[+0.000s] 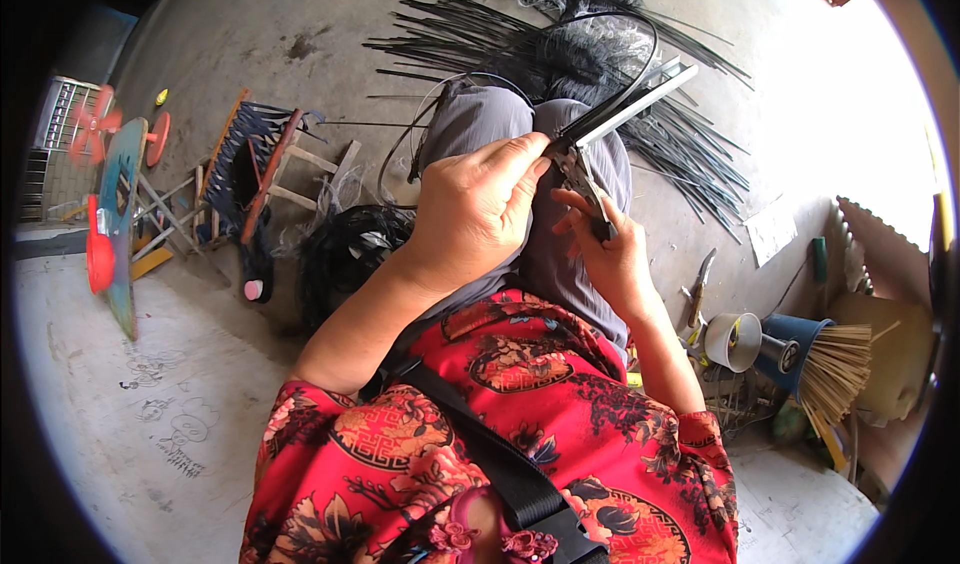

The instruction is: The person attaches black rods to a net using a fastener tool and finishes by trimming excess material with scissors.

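Note:
My left hand [475,209] is closed around the near end of a flat metal strip [630,104] that slants up to the right over my grey-trousered knees [500,119]. My right hand [610,254] sits just beside it, gripping a small dark metal tool [588,186] whose tip meets the strip's end. Both hands work over my lap. A thin black strand [640,69] curves along the strip toward the pile ahead. My palms hide how the strip and tool join.
A heap of long black strips and tangled strands [580,54] lies on the concrete floor ahead. To the left stand a small wooden stool [265,169] and a coil of black strands [350,249]. At the right are a knife [700,284], cups [735,339] and a bundle of bamboo sticks [835,369].

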`<state>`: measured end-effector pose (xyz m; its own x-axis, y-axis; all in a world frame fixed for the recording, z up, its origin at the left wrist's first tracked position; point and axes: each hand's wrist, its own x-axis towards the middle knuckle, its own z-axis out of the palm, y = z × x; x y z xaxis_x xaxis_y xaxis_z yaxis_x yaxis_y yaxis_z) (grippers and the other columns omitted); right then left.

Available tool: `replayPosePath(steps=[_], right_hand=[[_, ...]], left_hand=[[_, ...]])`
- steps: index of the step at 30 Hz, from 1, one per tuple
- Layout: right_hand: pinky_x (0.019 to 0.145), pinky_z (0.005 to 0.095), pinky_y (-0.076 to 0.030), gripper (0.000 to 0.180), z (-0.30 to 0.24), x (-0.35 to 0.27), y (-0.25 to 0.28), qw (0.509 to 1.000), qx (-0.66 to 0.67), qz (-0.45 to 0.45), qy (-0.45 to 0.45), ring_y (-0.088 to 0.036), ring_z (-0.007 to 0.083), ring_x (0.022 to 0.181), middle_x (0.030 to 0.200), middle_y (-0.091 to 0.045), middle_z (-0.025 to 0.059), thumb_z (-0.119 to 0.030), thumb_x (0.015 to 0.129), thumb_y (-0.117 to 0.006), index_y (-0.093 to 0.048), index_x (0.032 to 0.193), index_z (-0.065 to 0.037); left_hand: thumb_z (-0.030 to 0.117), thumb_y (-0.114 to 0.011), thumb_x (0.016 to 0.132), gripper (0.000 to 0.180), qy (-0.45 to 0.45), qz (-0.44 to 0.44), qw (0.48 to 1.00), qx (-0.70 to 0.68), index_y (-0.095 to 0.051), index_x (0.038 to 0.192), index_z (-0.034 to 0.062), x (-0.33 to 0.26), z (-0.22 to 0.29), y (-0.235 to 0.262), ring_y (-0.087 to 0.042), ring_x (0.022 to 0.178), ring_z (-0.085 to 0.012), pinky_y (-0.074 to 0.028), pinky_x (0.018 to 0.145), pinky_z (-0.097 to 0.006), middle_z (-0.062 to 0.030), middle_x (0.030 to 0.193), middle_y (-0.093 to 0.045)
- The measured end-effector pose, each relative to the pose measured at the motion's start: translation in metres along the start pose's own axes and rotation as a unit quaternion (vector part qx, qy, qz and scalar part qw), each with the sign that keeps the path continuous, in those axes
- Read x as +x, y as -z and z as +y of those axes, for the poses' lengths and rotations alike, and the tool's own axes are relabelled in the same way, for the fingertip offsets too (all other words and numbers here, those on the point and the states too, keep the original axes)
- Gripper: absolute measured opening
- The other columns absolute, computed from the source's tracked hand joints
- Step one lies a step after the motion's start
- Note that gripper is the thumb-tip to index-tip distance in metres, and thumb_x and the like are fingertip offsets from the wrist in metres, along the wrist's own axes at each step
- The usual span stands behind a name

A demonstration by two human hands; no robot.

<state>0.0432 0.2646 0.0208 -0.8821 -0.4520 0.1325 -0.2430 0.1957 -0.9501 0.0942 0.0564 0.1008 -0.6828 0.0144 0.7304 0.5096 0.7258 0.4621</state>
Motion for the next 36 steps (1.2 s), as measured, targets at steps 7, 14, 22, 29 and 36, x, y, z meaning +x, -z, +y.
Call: replayPosePath(steps=[7, 14, 22, 29, 36], right_hand=[[0.065, 0.0263, -0.055, 0.026, -0.01, 0.011, 0.023, 0.998, -0.055, 0.007, -0.035, -0.067, 0.0082, 0.072, 0.093, -0.08, 0.0052, -0.005, 0.114, -0.061, -0.076, 0.134, -0.003], [0.073, 0.0405, -0.062, 0.043, -0.031, 0.031, 0.031, 0.984, -0.163, -0.032, -0.06, -0.083, 0.03, 0.084, 0.102, -0.082, 0.0241, -0.017, 0.112, -0.067, -0.065, 0.153, -0.006], [0.105, 0.0484, -0.056, 0.037, -0.03, 0.069, 0.032, 0.937, -0.336, 0.003, 0.1, -0.067, 0.0424, 0.125, 0.139, -0.066, 0.0242, -0.02, 0.102, -0.077, -0.074, 0.134, -0.002], [0.085, 0.0479, -0.056, 0.037, -0.007, 0.09, 0.043, 0.974, -0.197, -0.102, 0.04, -0.073, 0.0375, 0.091, 0.093, -0.071, 0.0246, -0.033, 0.1, -0.081, -0.071, 0.108, 0.002], [0.066, 0.0499, -0.053, 0.034, 0.044, 0.11, 0.011, 0.943, -0.288, 0.114, 0.125, -0.065, 0.0432, 0.069, 0.075, -0.065, 0.023, -0.032, 0.102, -0.078, -0.064, 0.088, -0.004]], left_hand=[[0.003, -0.077, 0.1, 0.021, -0.029, 0.053, 0.994, 0.096, -0.074, 0.121, -0.0017, 0.007, -0.007, -0.023, -0.077, 0.076, -0.0386, -0.059, 0.064, -0.043, -0.0181, 0.097, -0.079], [0.008, -0.069, 0.095, 0.036, -0.082, 0.072, 0.962, 0.249, -0.072, 0.13, -0.0014, 0.015, -0.034, -0.026, -0.072, 0.072, -0.023, -0.057, 0.062, -0.037, -0.0071, 0.088, -0.068], [0.008, -0.067, 0.097, 0.032, -0.07, 0.058, 0.957, 0.275, -0.07, 0.128, -0.0005, 0.015, -0.064, -0.03, -0.073, 0.072, -0.0241, -0.059, 0.063, -0.037, -0.0078, 0.088, -0.07], [0.008, -0.066, 0.096, 0.026, -0.064, 0.058, 0.96, 0.265, -0.069, 0.122, 0.0017, 0.016, -0.066, -0.04, -0.074, 0.07, -0.0239, -0.059, 0.063, -0.037, -0.0071, 0.083, -0.069], [0.009, -0.066, 0.102, 0.018, -0.038, 0.048, 0.973, 0.223, -0.069, 0.118, 0.0028, 0.015, -0.078, -0.059, -0.076, 0.071, -0.0296, -0.06, 0.062, -0.04, -0.0113, 0.083, -0.073]])
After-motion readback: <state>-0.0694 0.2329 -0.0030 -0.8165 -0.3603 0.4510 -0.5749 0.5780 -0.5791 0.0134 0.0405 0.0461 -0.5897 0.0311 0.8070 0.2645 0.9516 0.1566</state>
